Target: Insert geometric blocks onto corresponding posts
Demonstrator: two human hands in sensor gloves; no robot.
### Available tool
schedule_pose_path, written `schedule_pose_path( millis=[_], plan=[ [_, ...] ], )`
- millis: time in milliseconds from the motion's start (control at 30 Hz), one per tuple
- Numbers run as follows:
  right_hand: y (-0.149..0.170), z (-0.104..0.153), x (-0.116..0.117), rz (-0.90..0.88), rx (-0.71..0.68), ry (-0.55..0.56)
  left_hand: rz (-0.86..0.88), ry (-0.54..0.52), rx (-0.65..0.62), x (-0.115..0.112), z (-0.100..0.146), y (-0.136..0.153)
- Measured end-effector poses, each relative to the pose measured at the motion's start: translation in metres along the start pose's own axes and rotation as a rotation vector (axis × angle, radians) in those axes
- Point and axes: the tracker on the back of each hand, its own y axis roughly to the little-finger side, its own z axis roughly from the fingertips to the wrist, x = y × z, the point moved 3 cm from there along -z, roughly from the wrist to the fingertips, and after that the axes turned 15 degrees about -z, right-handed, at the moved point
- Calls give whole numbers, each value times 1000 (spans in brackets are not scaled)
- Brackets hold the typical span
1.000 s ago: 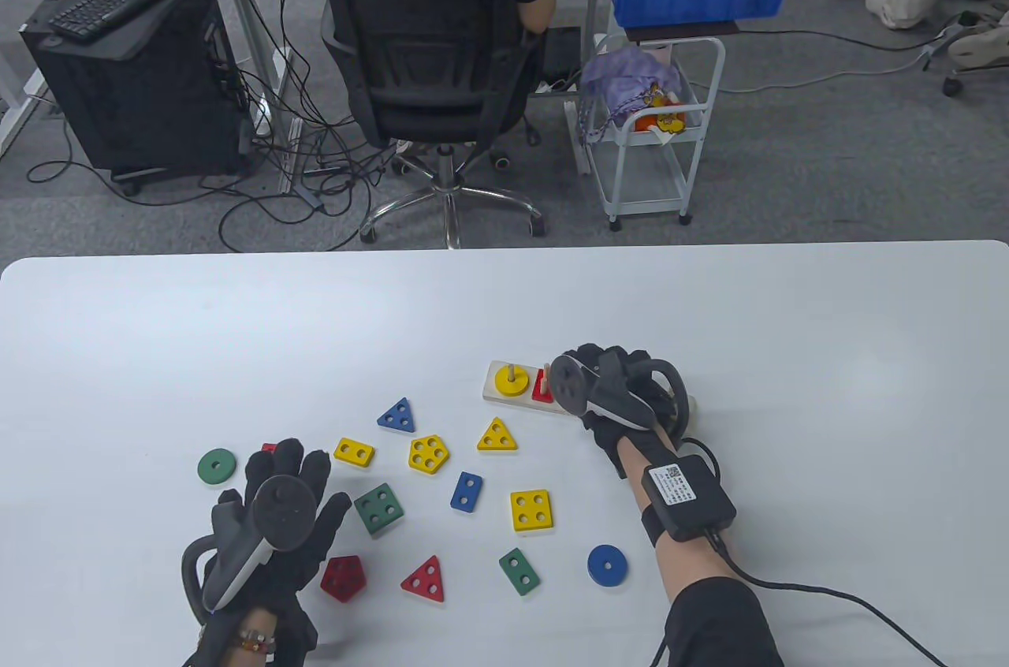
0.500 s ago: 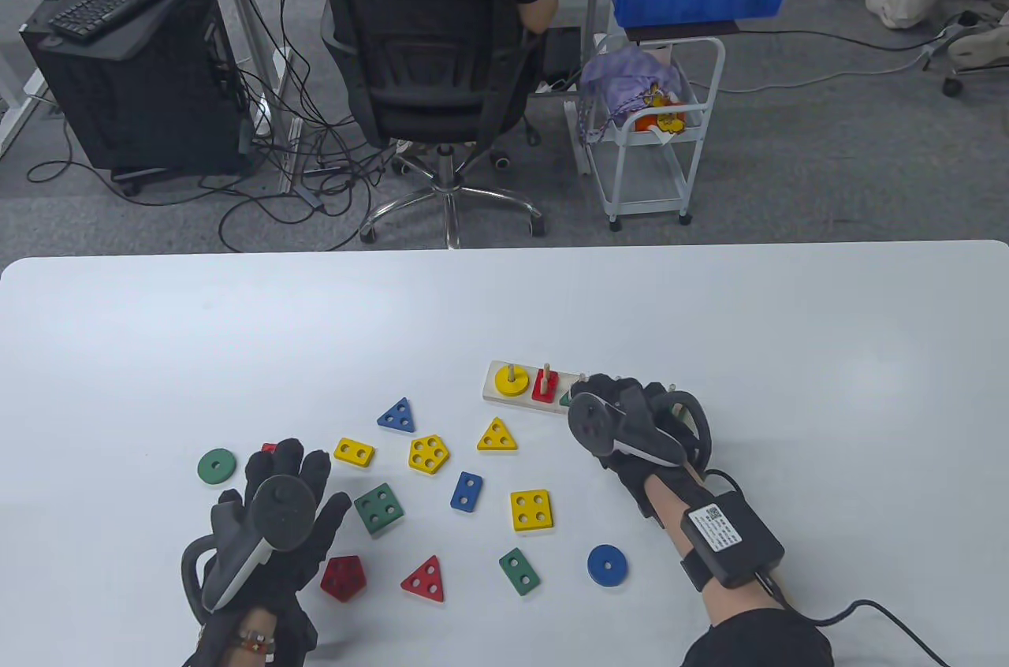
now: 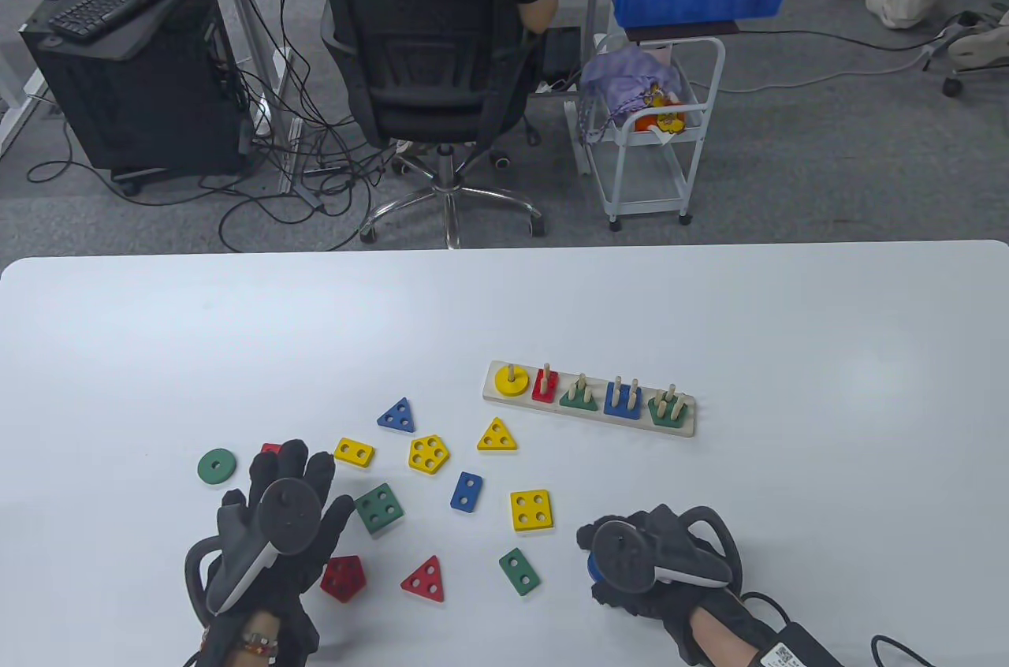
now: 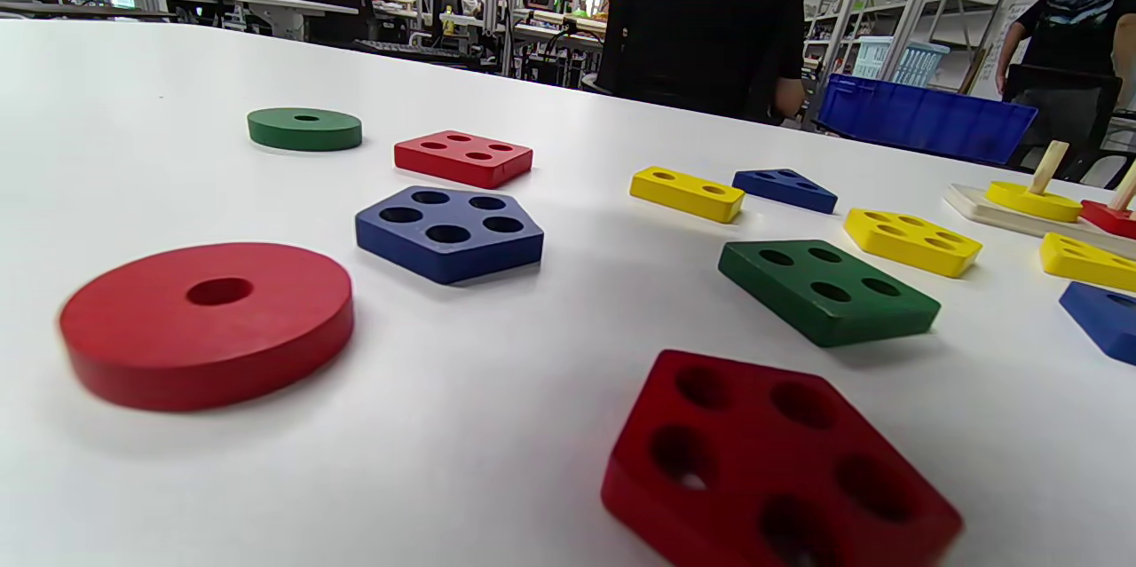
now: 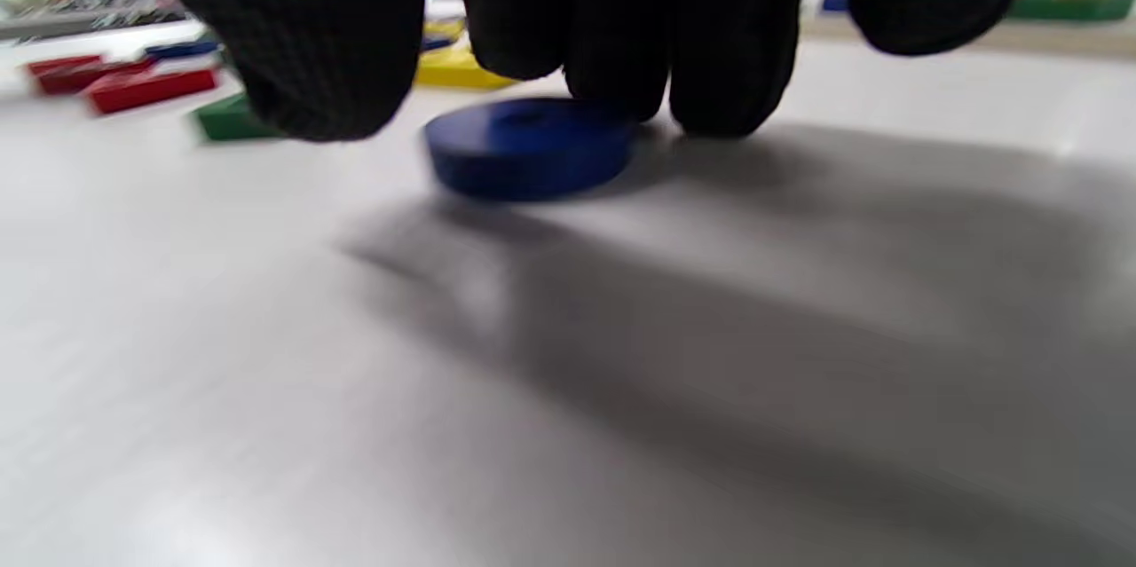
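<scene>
Reaching over blue disc (image 5: 528,145) near the table's (image 3: 504,304) front edge: right hand (image 3: 654,553) has fingers (image 5: 710,61) curled down around it, touching, not gripping. Single-hole, so it suits the one-peg post on board (image 3: 686,426). Left hand (image 3: 276,533) rests splayed, empty.

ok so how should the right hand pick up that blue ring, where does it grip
Pinch the blue ring across its outer rim, coming from above. It lies flat on the table, so only the low curved edge offers opposing faces. The right hand already hovers over it, fingers at its far edge, thumb on the near side.
</scene>
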Motion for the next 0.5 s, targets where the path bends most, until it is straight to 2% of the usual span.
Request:
schedule_pose_path(
  millis=[200,500],
  plan=[
    [-17,-1,4,204,-26,74,-13,5,-3,-2,0,-2],
    [-24,-1,7,260,-75,114,-10,6,-8,-2,0,-3]
  ],
)
